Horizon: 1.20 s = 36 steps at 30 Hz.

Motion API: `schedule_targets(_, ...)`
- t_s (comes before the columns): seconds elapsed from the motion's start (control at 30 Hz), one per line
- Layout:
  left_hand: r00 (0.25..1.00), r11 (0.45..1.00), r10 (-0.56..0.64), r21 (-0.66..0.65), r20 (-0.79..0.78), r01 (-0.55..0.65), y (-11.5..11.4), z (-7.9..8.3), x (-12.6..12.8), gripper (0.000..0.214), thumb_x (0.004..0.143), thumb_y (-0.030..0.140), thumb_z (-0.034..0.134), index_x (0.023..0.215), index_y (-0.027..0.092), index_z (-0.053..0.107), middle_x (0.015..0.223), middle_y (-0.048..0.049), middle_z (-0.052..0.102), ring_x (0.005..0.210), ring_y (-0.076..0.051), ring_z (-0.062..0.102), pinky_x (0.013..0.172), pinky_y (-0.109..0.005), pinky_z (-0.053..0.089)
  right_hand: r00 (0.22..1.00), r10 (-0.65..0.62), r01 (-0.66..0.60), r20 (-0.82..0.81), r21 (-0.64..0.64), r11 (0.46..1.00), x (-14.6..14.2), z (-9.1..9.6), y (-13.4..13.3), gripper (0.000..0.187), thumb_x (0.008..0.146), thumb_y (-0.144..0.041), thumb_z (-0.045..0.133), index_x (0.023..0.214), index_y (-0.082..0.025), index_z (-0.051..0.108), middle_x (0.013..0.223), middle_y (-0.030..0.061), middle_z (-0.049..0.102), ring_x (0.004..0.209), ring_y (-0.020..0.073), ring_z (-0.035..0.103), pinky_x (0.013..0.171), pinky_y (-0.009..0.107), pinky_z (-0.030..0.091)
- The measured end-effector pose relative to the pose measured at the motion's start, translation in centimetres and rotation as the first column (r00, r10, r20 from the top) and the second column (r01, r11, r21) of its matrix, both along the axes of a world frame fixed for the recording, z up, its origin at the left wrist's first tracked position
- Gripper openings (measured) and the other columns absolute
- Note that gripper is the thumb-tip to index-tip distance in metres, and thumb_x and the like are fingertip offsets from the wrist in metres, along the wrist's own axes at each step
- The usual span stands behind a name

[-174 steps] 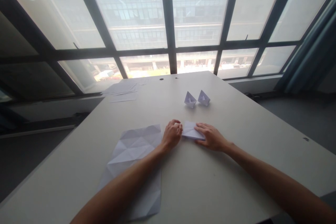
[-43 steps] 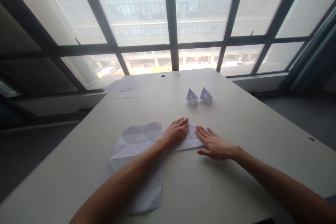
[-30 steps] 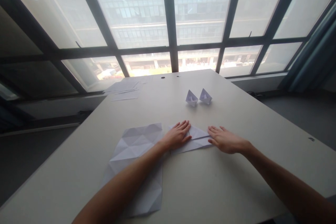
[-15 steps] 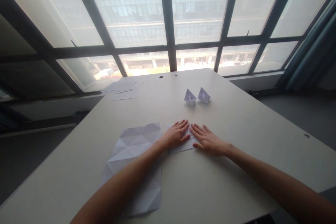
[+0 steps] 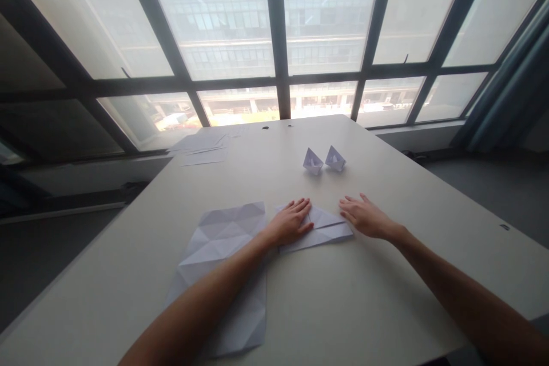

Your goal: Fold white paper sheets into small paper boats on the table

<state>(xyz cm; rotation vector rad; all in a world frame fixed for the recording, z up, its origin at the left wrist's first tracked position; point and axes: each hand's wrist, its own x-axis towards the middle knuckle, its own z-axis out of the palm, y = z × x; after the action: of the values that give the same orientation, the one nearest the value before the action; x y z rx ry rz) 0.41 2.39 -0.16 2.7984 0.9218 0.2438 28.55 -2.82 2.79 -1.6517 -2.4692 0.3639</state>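
A folded sheet of white paper [image 5: 323, 230] lies flat on the table, its upper part a triangle with a strip along the near edge. My left hand [image 5: 292, 221] rests flat on the left part of it, fingers stretched out and covering that side. Just off the paper's right corner is my right hand [image 5: 366, 217], open, fingers extended and holding nothing. Beneath my left forearm spreads a creased white sheet [image 5: 227, 234], unfolded, with a grid of fold lines; the forearm hides part of it.
Two small folded paper boats [image 5: 313, 162] stand side by side beyond my hands. Several loose white sheets [image 5: 201, 148] lie at the far left of the white table [image 5: 407, 291]. Large windows [image 5: 227, 17] rise behind the table, with a blue curtain [image 5: 510, 74] at right.
My right hand has slid right, off the folded paper, uncovering its right half. My left hand stays pressed on the left part.
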Motion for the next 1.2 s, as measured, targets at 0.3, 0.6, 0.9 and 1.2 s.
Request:
schedule_targets(0.3,0.995,0.994,-0.101,0.032,0.028,0.100,-0.7,0.4,0.5,0.064,0.097,0.054,0.034,0.152,0.021,0.023,0.157,-0.0098,0.025,0.145,-0.023,0.023,0.118,-0.043,0.019,0.956,0.192,-0.148,-0.220,0.203,0.968,-5.3,-3.2,-0.7,0.058,0.093,-0.029,0.047,0.149,-0.020,0.034,0.152,0.0090,0.037,0.141,0.0220,0.032,0.117,0.045,0.024)
schedule_targets(0.6,1.000,0.994,0.002,0.106,-0.028,0.001,-0.8,0.3,0.5,0.065,0.096,0.059,0.031,0.150,0.024,0.028,0.156,-0.0071,0.030,0.147,-0.027,0.016,0.116,-0.053,0.016,0.966,0.217,-0.202,-0.139,0.118,0.972,-5.3,-2.6,-0.8,0.050,0.098,-0.032,0.039,0.146,-0.019,0.040,0.153,0.0106,0.036,0.143,0.0232,0.029,0.117,0.049,0.019)
schedule_targets(0.9,0.982,0.981,0.179,0.083,-0.053,-0.174,-0.8,-0.1,0.4,0.080,0.091,0.069,0.023,0.152,0.017,0.024,0.158,-0.0111,0.022,0.148,-0.029,0.010,0.116,-0.054,0.012,0.973,0.200,-0.190,-0.118,0.090,0.978,-5.3,-2.7,-0.7,0.049,0.097,-0.035,0.041,0.145,-0.023,0.041,0.153,0.0099,0.036,0.144,0.0268,0.026,0.116,0.055,0.016)
schedule_targets(1.2,0.978,0.977,0.203,0.067,-0.040,-0.200,-1.0,-0.1,0.3,0.072,0.093,0.067,0.025,0.150,0.025,0.030,0.159,-0.0104,0.022,0.147,-0.030,0.013,0.116,-0.053,0.012,0.975,0.181,-0.174,-0.131,0.059,0.983,-5.4,-2.6,-0.9,0.050,0.098,-0.035,0.038,0.147,-0.022,0.039,0.155,0.0089,0.032,0.145,0.0253,0.023,0.116,0.055,0.014)
